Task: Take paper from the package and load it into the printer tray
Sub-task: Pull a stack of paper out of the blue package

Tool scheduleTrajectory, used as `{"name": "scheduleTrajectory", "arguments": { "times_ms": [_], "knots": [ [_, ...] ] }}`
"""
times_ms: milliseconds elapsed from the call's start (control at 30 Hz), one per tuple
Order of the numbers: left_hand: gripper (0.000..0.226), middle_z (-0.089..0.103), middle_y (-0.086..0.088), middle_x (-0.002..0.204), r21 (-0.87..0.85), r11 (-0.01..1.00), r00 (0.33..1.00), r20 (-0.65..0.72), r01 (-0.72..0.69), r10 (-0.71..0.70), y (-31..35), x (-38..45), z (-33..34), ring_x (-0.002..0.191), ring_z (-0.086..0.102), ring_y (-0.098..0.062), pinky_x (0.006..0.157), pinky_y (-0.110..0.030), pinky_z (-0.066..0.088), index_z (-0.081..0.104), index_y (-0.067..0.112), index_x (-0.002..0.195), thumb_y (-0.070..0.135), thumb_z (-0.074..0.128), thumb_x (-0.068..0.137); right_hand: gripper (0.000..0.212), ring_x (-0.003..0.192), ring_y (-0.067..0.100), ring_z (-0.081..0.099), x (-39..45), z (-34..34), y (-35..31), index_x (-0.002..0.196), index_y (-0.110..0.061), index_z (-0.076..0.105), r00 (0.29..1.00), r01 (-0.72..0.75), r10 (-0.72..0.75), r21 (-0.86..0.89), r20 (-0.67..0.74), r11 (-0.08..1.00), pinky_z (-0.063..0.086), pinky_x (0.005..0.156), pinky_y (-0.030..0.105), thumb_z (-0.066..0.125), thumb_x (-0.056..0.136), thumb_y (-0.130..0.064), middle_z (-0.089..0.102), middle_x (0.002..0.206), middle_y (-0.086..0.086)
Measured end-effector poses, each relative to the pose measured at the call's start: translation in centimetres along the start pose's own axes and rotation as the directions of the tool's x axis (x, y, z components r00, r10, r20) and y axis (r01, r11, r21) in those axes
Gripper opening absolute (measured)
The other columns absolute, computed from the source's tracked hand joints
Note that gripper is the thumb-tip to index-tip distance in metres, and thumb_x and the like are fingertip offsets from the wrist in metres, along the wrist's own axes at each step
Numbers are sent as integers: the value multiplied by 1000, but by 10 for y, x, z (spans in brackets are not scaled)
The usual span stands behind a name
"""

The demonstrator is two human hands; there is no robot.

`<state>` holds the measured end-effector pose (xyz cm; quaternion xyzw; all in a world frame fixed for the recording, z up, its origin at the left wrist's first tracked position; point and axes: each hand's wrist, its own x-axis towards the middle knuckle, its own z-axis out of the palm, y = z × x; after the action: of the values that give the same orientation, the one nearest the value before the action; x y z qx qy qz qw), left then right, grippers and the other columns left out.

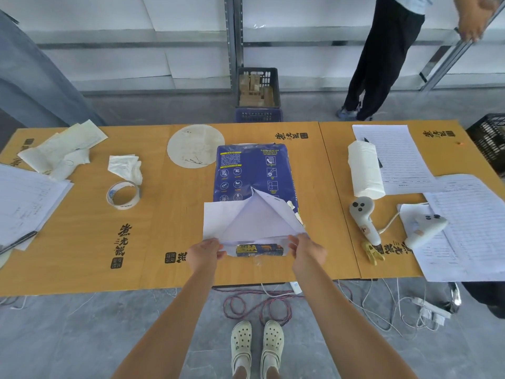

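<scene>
A blue paper package (pixel 247 170) lies flat in the middle of the wooden table (pixel 164 233), its near end torn open. White wrapper flaps (pixel 218 222) are folded outward there, and white sheets (pixel 255 228) show inside the opening. My left hand (pixel 205 254) pinches the left flap at the near edge. My right hand (pixel 307 248) pinches the right flap at the opposite corner. A printed end label (pixel 259 250) of the package shows between my hands. No printer or tray is in view.
A tape roll (pixel 123 195), crumpled tissue (pixel 127 166) and loose papers (pixel 27 198) lie to the left. A white roll (pixel 366 169), two controllers (pixel 364 217), a yellow clip (pixel 371 254) and forms (pixel 470 228) lie to the right. A person (pixel 382 58) stands beyond the table. Cables (pixel 257 305) run on the floor.
</scene>
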<state>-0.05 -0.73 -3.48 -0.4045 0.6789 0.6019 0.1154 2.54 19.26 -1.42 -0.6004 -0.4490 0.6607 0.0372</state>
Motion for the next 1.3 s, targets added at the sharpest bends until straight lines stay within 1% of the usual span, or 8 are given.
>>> {"name": "scheduleTrajectory", "arguments": {
  "times_ms": [167, 333, 400, 700, 833, 1000, 1133, 1300],
  "knots": [
    [22, 68, -15, 88, -207, 967, 988, 82, 148, -134, 3, -1, -3, 64, 68, -23, 51, -25, 57, 64, -2, 97, 13, 50, 90, 17, 35, 9, 63, -5, -3, -2, 70, -3, 57, 990, -123, 103, 219, 100, 968, 44, 32, 12, 60, 84, -12, 65, 38, -1],
    [37, 65, -18, 103, -422, 844, 940, 222, 331, -258, 6, -8, -9, 79, 66, -28, 72, -33, 57, 60, -5, 105, 23, 38, 96, 16, 32, 12, 62, -7, -4, -9, 71, -3, 53, 980, -177, 154, 199, 126, 964, 46, 31, 15, 60, 85, -6, 68, 59, 10],
    [38, 64, -20, 107, -470, 805, 929, 252, 362, -271, 7, -9, -9, 81, 65, -29, 78, -35, 55, 59, -6, 106, 23, 36, 96, 17, 30, 11, 61, -7, -4, -12, 71, -3, 52, 977, -193, 170, 191, 129, 962, 45, 30, 15, 60, 86, -3, 67, 46, 9],
    [40, 60, -22, 112, -575, 719, 919, 284, 391, -273, 8, -17, -8, 82, 63, -30, 89, -36, 53, 55, -7, 113, 22, 34, 95, 13, 50, 12, 64, -7, 2, -12, 74, -1, 55, 968, -250, 237, 243, 83, 937, 52, 40, 17, 65, 81, 2, 64, 70, 11],
    [41, 58, -23, 120, -595, 707, 924, 262, 381, -277, 9, -23, -4, 93, 62, -34, 87, -36, 52, 50, -8, 123, 10, 30, 92, 13, 17, 2, 40, -3, 13, -4, 71, -2, 57, 971, -235, 227, 147, 70, 961, 33, 24, 9, 64, 82, 0, 52, 57, 8],
    [39, 57, -24, 126, -581, 724, 928, 249, 373, -279, 9, -24, -1, 102, 60, -35, 89, -35, 50, 49, -8, 126, 12, 32, 96, 25, 11, 7, 23, 2, 20, 3, 62, -8, 48, 976, -205, 202, 24, 83, 978, 16, 20, 11, 58, 84, -2, 38, 21, -3],
    [36, 59, -21, 120, -574, 732, 930, 254, 367, -267, 6, -23, -1, 93, 63, -32, 86, -37, 54, 51, -7, 123, 16, 42, 96, 13, 38, 13, 37, 3, 16, 7, 82, -4, 59, 982, -188, 187, 42, 27, 981, 23, 22, 12, 71, 77, -4, 46, 54, 5],
    [27, 62, -17, 110, -555, 753, 935, 238, 354, -264, -1, -27, 3, 99, 62, -31, 80, -34, 57, 55, -3, 115, 11, 52, 92, 28, 42, 15, 32, 2, 9, 10, 59, -8, 48, 984, -179, 179, 3, 10, 984, 25, 26, 13, 72, 72, -3, 43, 52, 5]
  ]
}}
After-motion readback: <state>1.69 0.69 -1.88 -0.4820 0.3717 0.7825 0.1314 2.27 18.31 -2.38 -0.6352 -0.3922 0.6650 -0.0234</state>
